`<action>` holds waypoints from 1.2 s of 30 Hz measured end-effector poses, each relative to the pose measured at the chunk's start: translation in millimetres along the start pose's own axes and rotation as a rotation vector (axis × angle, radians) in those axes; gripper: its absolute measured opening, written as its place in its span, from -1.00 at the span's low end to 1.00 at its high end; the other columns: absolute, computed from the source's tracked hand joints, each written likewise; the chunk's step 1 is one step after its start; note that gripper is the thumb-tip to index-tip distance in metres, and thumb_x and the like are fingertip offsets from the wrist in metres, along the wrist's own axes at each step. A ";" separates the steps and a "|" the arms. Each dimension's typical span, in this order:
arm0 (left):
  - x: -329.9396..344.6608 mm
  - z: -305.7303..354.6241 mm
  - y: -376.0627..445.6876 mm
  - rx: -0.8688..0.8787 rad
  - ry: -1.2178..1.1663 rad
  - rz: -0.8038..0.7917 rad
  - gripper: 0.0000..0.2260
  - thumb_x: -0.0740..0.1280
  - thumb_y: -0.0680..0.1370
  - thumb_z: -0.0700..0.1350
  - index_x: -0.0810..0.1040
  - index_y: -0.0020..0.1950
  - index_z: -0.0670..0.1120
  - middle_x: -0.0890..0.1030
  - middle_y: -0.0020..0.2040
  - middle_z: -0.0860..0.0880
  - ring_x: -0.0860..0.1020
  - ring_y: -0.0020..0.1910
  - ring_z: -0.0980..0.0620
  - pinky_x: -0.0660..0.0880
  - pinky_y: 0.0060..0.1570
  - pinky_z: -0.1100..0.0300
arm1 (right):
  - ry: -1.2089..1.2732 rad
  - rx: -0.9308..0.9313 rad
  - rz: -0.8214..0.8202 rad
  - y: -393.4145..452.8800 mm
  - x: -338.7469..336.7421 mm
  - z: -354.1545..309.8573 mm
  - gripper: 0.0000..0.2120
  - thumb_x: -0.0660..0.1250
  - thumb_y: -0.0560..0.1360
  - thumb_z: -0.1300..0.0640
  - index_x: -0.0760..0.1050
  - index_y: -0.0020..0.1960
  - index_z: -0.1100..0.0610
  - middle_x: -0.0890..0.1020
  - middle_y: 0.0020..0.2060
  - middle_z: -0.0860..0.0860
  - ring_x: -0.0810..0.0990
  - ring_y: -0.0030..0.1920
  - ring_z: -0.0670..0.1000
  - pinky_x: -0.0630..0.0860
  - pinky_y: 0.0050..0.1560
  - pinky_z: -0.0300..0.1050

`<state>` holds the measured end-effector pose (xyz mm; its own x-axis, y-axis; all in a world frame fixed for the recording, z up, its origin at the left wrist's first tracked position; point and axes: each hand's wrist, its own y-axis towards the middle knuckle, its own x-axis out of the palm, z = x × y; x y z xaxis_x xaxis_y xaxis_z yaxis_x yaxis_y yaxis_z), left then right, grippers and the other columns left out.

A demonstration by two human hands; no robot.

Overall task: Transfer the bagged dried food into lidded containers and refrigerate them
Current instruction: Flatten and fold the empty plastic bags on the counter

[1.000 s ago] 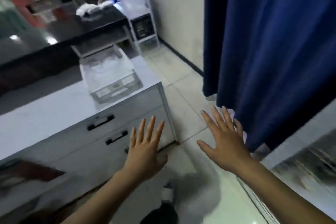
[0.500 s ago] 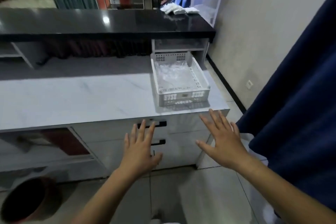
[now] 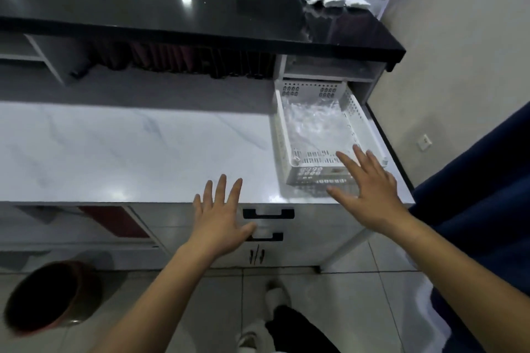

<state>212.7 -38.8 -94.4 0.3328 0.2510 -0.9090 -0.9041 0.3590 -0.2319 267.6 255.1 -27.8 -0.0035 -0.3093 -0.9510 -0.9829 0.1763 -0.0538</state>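
- The white basket point(image 3: 370, 135) sits at the right end of the marble counter point(image 3: 129, 152), clear plastic bags point(image 3: 315, 123) inside, its long axis running away from the person.
- The right hand point(image 3: 370, 192), fingers spread and empty, hovers at the basket's near wall, clearly nearer.
- The left hand point(image 3: 218, 223), also spread and empty, hangs at the counter edge, left of the basket.

A white marble-patterned counter point(image 3: 129, 149) carries a white perforated plastic basket point(image 3: 360, 123) at its right end, and clear plastic bags point(image 3: 315, 126) lie inside that basket.
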 end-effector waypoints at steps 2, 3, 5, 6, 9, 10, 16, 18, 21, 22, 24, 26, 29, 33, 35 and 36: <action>-5.9 1.3 14.0 0.001 0.029 -0.014 -0.15 0.23 0.56 0.29 -0.31 0.60 0.16 -0.36 0.61 -0.02 -0.37 0.57 -0.14 -0.27 0.54 -0.17 | 0.015 0.005 -0.002 29.7 -6.8 1.5 -0.30 0.21 0.54 -0.32 0.02 0.59 -0.22 -0.12 0.62 -0.13 -0.20 0.60 -0.04 -0.08 0.51 0.21; -9.9 2.3 22.3 0.002 0.039 -0.017 -0.15 0.23 0.56 0.30 -0.31 0.60 0.16 -0.37 0.61 -0.01 -0.37 0.58 -0.13 -0.27 0.54 -0.16 | 0.016 0.011 -0.006 45.6 -9.0 2.8 -0.30 0.21 0.54 -0.31 0.04 0.59 -0.21 -0.12 0.62 -0.12 -0.19 0.60 -0.04 -0.08 0.51 0.21; -21.3 5.4 41.5 -0.005 0.046 -0.012 -0.15 0.24 0.55 0.30 -0.29 0.60 0.17 -0.36 0.61 -0.01 -0.36 0.58 -0.13 -0.26 0.55 -0.16 | 0.023 0.017 -0.008 79.1 -11.0 7.9 -0.31 0.20 0.54 -0.32 0.07 0.59 -0.20 -0.10 0.62 -0.11 -0.18 0.60 -0.02 -0.06 0.51 0.20; -28.8 7.8 52.3 -0.013 0.048 -0.003 -0.15 0.24 0.55 0.30 -0.28 0.61 0.17 -0.35 0.61 -0.01 -0.35 0.58 -0.13 -0.25 0.55 -0.16 | 0.029 0.014 -0.012 97.1 -11.9 11.2 -0.32 0.20 0.54 -0.32 0.08 0.58 -0.19 -0.09 0.62 -0.10 -0.17 0.61 -0.01 -0.06 0.51 0.20; -61.0 19.3 87.1 -0.024 0.115 0.028 -0.17 0.23 0.56 0.30 -0.26 0.61 0.16 -0.35 0.61 -0.02 -0.35 0.58 -0.14 -0.25 0.54 -0.15 | 0.016 0.033 -0.074 155.3 -11.4 24.8 -0.32 0.17 0.54 -0.34 0.07 0.58 -0.20 -0.08 0.62 -0.09 -0.17 0.61 0.01 -0.06 0.52 0.22; -73.7 25.0 99.7 -0.015 0.151 0.037 -0.17 0.23 0.56 0.30 -0.26 0.61 0.16 -0.34 0.62 -0.02 -0.35 0.58 -0.14 -0.25 0.55 -0.14 | 0.010 0.053 -0.103 173.0 -9.2 29.5 -0.32 0.16 0.54 -0.35 0.06 0.59 -0.20 -0.09 0.63 -0.08 -0.18 0.61 0.02 -0.07 0.52 0.22; -133.8 71.3 204.2 0.154 0.317 0.038 -0.23 0.28 0.56 0.24 -0.10 0.62 0.16 -0.15 0.65 -0.02 -0.22 0.61 -0.13 -0.16 0.57 -0.12 | -0.023 0.074 -0.333 233.7 30.4 40.3 -0.23 0.07 0.50 -0.46 -0.08 0.60 -0.23 -0.20 0.62 -0.05 -0.28 0.59 0.11 -0.18 0.52 0.33; -141.7 93.6 244.8 0.232 0.419 -0.020 -0.25 0.30 0.56 0.21 -0.05 0.62 0.15 -0.11 0.65 -0.05 -0.18 0.62 -0.14 -0.15 0.57 -0.13 | -0.053 0.067 -0.393 235.9 42.7 46.4 -0.21 0.05 0.48 -0.49 -0.09 0.60 -0.23 -0.18 0.62 -0.04 -0.28 0.59 0.12 -0.21 0.49 0.35; -143.4 124.9 301.8 0.338 0.502 -0.094 -0.28 0.32 0.56 0.17 0.01 0.62 0.15 0.02 0.65 -0.06 -0.03 0.62 -0.14 -0.03 0.56 -0.12 | -0.091 0.052 -0.433 233.4 57.5 58.7 -0.16 0.04 0.46 -0.51 -0.24 0.58 -0.25 -0.29 0.60 -0.05 -0.36 0.57 0.11 -0.24 0.50 0.36; -140.8 132.5 318.8 0.359 0.496 -0.106 -0.29 0.32 0.56 0.15 0.04 0.62 0.14 0.09 0.63 -0.07 0.06 0.60 -0.14 0.05 0.54 -0.12 | -0.108 0.043 -0.441 231.8 61.4 61.3 -0.14 0.03 0.46 -0.51 -0.31 0.57 -0.25 -0.36 0.57 -0.06 -0.42 0.55 0.10 -0.28 0.49 0.36; -130.2 142.3 348.2 0.360 0.471 -0.135 -0.31 0.34 0.56 0.09 0.10 0.61 0.11 0.25 0.58 -0.07 0.25 0.52 -0.14 0.24 0.45 -0.10 | -0.127 0.025 -0.453 228.3 67.1 63.4 -0.15 -0.03 0.46 -0.52 -0.41 0.54 -0.26 -0.46 0.53 -0.07 -0.51 0.51 0.09 -0.36 0.47 0.34; -116.1 147.5 370.2 0.310 0.414 -0.187 -0.33 0.35 0.56 0.02 0.14 0.61 0.09 0.37 0.52 -0.06 0.40 0.43 -0.13 0.40 0.31 -0.06 | -0.118 0.020 -0.469 226.2 69.6 64.4 -0.16 -0.06 0.47 -0.52 -0.45 0.52 -0.25 -0.51 0.49 -0.07 -0.55 0.48 0.09 -0.42 0.45 0.33; -98.6 150.5 392.3 0.271 0.301 -0.213 -0.40 0.34 0.55 -0.15 0.25 0.57 0.06 0.47 0.45 -0.06 0.51 0.32 -0.10 0.54 0.09 0.00 | -0.097 0.020 -0.483 227.5 69.8 65.8 -0.16 -0.05 0.47 -0.52 -0.45 0.52 -0.27 -0.53 0.48 -0.08 -0.58 0.46 0.08 -0.46 0.43 0.33; -92.0 153.8 399.2 0.340 0.190 -0.147 -0.50 0.20 0.57 -0.33 0.41 0.47 0.03 0.55 0.36 -0.10 0.57 0.18 -0.11 0.54 -0.06 0.06 | -0.074 0.035 -0.444 226.6 64.9 66.3 -0.17 0.02 0.46 -0.51 -0.34 0.55 -0.29 -0.41 0.55 -0.09 -0.51 0.51 0.07 -0.39 0.47 0.33; -100.6 153.2 395.0 0.362 0.106 -0.113 -0.54 0.21 0.57 -0.32 0.46 0.44 0.00 0.60 0.28 -0.10 0.58 0.14 -0.10 0.51 -0.06 0.10 | -0.057 0.070 -0.369 224.4 57.2 63.9 -0.20 -0.02 0.46 -0.52 -0.24 0.57 -0.28 -0.31 0.59 -0.10 -0.44 0.54 0.06 -0.34 0.49 0.32; -109.4 151.2 390.7 0.361 0.033 -0.100 -0.54 0.23 0.57 -0.31 0.47 0.43 -0.01 0.63 0.20 -0.09 0.60 0.10 -0.08 0.51 -0.05 0.11 | -0.055 0.088 -0.309 223.0 50.8 60.7 -0.20 -0.09 0.43 -0.54 -0.20 0.58 -0.29 -0.28 0.60 -0.10 -0.42 0.55 0.06 -0.32 0.50 0.30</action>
<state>-136.4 210.0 -33.1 0.4006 0.1716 -0.9001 -0.7128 0.6756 -0.1884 59.5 335.4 -106.6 0.3050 -0.3107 -0.9003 -0.9162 0.1623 -0.3664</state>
